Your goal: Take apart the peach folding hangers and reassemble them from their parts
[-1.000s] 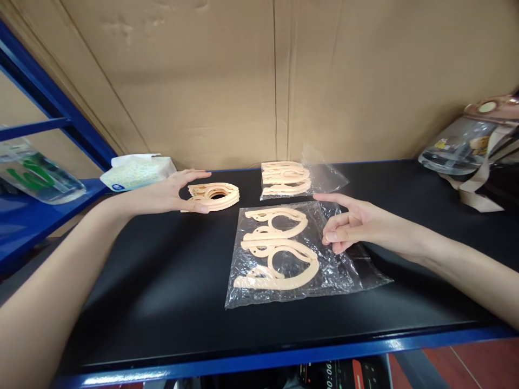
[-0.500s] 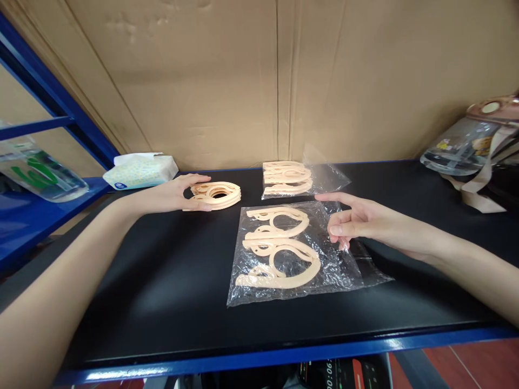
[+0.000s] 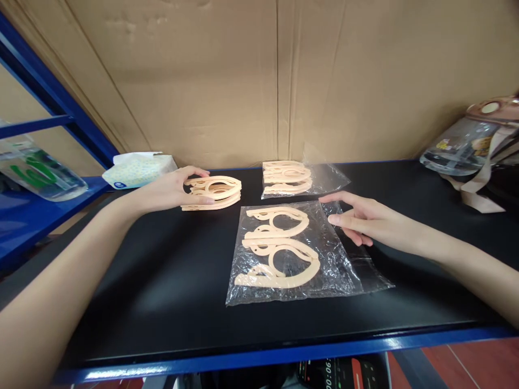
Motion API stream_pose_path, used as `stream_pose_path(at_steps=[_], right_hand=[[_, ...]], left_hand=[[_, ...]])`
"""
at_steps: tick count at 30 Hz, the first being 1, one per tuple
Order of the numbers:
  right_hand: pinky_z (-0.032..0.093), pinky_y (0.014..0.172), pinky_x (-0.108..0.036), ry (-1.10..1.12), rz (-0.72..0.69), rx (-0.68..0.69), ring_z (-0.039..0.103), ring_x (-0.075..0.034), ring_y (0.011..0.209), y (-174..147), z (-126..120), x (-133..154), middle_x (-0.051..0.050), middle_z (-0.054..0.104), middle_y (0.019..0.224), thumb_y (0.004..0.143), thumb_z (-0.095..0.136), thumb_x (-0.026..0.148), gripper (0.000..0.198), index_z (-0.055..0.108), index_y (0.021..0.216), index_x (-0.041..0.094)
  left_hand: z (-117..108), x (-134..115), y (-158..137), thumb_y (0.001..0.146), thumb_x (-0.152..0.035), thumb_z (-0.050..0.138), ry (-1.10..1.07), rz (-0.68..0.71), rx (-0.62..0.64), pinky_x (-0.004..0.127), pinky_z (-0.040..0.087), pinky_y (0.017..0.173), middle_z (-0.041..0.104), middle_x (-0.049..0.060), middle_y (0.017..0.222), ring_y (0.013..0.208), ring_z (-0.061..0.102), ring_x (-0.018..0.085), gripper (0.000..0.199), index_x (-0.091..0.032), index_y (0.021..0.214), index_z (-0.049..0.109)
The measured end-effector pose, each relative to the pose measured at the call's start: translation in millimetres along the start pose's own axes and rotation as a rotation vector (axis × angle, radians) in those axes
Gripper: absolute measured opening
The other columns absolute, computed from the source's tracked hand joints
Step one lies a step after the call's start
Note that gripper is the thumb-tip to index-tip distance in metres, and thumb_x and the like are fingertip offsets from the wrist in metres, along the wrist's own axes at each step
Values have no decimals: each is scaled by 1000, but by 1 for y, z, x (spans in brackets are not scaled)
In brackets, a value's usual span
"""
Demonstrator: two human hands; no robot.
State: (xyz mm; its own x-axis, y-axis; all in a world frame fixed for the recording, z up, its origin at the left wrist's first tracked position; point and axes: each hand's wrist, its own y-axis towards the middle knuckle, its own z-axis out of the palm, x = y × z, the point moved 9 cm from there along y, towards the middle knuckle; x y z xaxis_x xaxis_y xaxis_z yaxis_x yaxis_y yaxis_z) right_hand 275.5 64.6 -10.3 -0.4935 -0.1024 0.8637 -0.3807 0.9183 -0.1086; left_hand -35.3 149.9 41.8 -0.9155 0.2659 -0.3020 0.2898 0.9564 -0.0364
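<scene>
My left hand [image 3: 178, 190] pinches the top beige folding hanger [image 3: 233, 183] of a small stack, thumb in front and fingers behind. That hanger is raised a little at the near end of the grip, above the other folding hangers [image 3: 221, 205]. My right hand [image 3: 360, 219] is open, index finger stretched out and thumb apart, beside the right part of a clear plastic bag [image 3: 336, 265]. Whether its fingertips touch the film I cannot tell. Two folded hangers [image 3: 298, 281] lie side by side in this bag.
Behind, another clear bag [image 3: 324, 181] holds several folded hangers [image 3: 286, 175]. A tissue pack [image 3: 138, 170] lies at the back left, near a bottle [image 3: 44, 173] on the blue frame. A clear bottle with a strap [image 3: 458, 146] lies at the back right. Cardboard [image 3: 227, 81] walls the rear.
My left hand has lifted the top hanger slightly off the stack. My right hand's curled fingers have loosened, and the hand has shifted slightly right.
</scene>
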Motion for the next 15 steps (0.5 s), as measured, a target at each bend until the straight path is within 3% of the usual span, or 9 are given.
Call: stream_pose_path(at_steps=[3, 9, 15], right_hand=[[35, 53, -26, -92, -68, -74, 45, -11, 51, -2, -6, 7, 9, 44, 51, 89, 53, 46, 50, 44, 133, 23], [33, 51, -25, -66, -158, -153, 48, -9, 57, -5, -3, 23, 3, 54, 66, 87, 55, 51, 37, 62, 108, 21], [22, 44, -24, 84, -163, 14, 32, -6, 49, -8, 16, 31, 6, 40, 55, 88, 55, 46, 29, 63, 83, 18]], left_hand=[[-3, -18, -4, 75, -63, 62, -44, 49, -54, 39, 45, 84, 58, 8, 118, 98, 59, 26, 69, -20, 126, 46], [17, -94, -26, 64, -62, 71, -50, 383, -212, 41, 44, 92, 58, 6, 122, 108, 55, 28, 69, -24, 116, 49], [37, -150, -59, 65, -57, 72, 52, 585, -304, 40, 43, 89, 60, 8, 116, 104, 56, 27, 71, -21, 120, 45]])
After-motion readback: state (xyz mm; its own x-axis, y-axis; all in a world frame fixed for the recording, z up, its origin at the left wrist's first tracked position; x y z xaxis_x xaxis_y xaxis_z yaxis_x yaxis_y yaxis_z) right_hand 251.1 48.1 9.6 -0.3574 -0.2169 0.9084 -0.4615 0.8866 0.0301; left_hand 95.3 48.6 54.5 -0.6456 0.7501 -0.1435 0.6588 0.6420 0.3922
